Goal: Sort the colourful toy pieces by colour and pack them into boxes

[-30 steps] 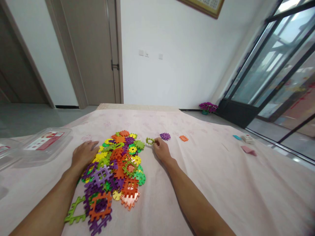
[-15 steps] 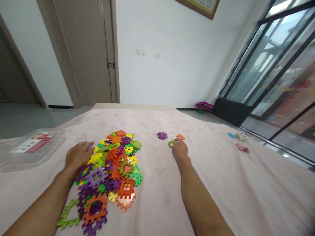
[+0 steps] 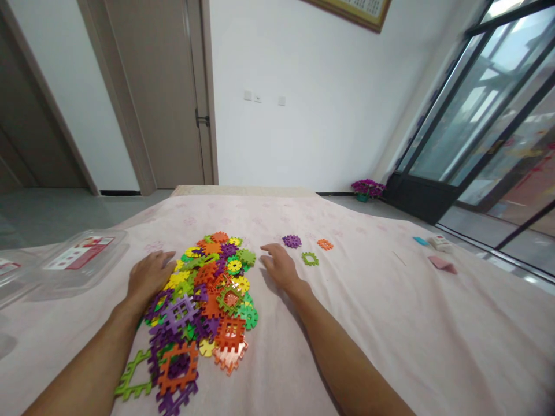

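A heap of coloured plastic interlocking pieces (image 3: pixel 203 294) lies on a pink cloth (image 3: pixel 368 323). My left hand (image 3: pixel 150 274) rests flat on the heap's left edge, fingers spread. My right hand (image 3: pixel 280 266) hovers just right of the heap with its fingers stretched out and nothing in them. To its right lie three separate pieces: a small green square ring (image 3: pixel 310 259), a purple flower-shaped piece (image 3: pixel 292 241) and an orange piece (image 3: pixel 325 244).
A clear plastic box lid (image 3: pixel 73 257) with a red label sits at the left edge. Small cards and a blue item (image 3: pixel 436 251) lie at the far right. Behind are a door, a white wall, glass sliding doors and purple flowers (image 3: pixel 367 188).
My right hand carried the green ring from beside the heap to the right, left it below the purple and orange pieces, and has come back toward the heap. The left hand stayed put.
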A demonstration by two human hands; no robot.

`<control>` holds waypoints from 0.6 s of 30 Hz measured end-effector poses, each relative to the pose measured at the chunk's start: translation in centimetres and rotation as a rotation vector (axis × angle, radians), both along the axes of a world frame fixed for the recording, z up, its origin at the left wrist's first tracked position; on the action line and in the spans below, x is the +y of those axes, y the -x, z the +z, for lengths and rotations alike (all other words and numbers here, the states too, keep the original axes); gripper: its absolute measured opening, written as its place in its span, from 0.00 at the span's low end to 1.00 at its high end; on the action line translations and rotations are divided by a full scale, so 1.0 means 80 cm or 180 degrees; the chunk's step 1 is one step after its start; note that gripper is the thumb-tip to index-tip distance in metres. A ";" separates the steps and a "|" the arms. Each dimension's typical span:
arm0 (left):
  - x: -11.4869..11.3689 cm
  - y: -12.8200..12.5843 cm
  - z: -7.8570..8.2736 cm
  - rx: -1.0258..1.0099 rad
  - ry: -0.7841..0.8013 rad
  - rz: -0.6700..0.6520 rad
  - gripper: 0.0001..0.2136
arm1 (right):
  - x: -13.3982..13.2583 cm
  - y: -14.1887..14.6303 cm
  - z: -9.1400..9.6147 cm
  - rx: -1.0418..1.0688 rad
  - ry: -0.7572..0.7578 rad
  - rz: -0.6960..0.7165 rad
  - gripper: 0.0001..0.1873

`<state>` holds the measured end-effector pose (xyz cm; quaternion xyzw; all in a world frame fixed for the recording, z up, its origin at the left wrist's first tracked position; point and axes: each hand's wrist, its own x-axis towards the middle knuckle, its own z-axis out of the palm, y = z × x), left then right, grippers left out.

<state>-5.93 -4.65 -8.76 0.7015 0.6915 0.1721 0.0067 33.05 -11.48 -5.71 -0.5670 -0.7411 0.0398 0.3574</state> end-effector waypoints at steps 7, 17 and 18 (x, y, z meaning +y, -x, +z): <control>0.002 0.001 -0.001 0.0049 0.0003 0.0002 0.26 | -0.003 0.045 -0.003 -0.0445 0.0486 0.0142 0.23; 0.002 0.000 -0.002 0.0048 0.0003 -0.0010 0.27 | 0.014 0.016 -0.020 0.0987 0.0473 0.0026 0.20; 0.002 0.000 -0.002 0.0043 -0.0001 -0.0009 0.27 | 0.014 0.005 -0.017 0.0982 0.0442 -0.0092 0.19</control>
